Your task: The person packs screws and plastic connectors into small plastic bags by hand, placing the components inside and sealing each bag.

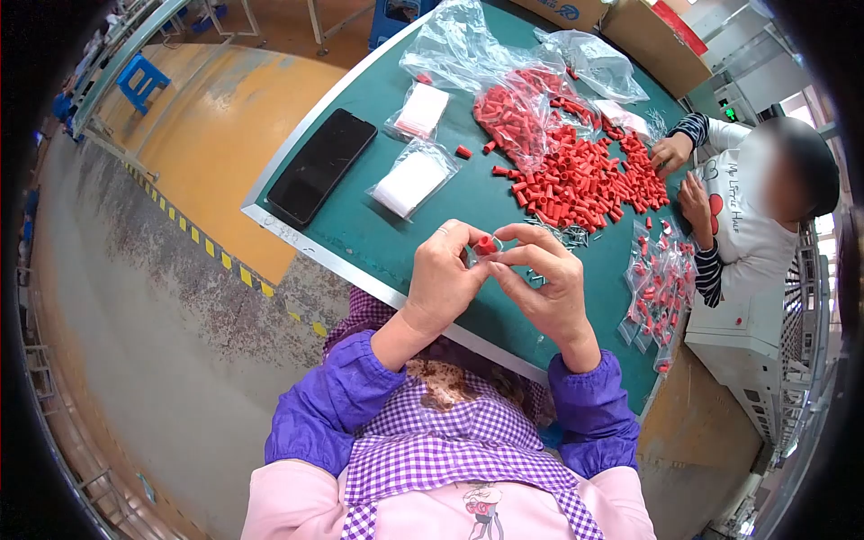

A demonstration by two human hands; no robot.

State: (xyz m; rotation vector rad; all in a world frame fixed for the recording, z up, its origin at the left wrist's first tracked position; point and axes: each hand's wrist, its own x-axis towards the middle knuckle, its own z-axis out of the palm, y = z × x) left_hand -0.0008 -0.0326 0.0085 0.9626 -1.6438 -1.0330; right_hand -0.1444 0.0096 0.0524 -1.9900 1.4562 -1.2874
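My left hand (443,274) and my right hand (546,281) meet over the table's near edge. Between their fingertips is a small clear bag with a red cap (485,245) in it; my left fingers pinch one side and my right fingers the other. Just beyond lie small metal screws (573,236) and a large heap of red caps (567,184). Part of the heap is inside a big clear plastic bag (513,117). Two packs of small white bags, one nearer (411,183) and one farther (422,112), lie left of the heap.
A black phone (322,166) lies on the green table (360,247) at the left. Filled small bags (661,279) are piled at the right. A co-worker (742,189) sits at the right edge, hands at the heap. Cardboard boxes (652,45) stand at the far side.
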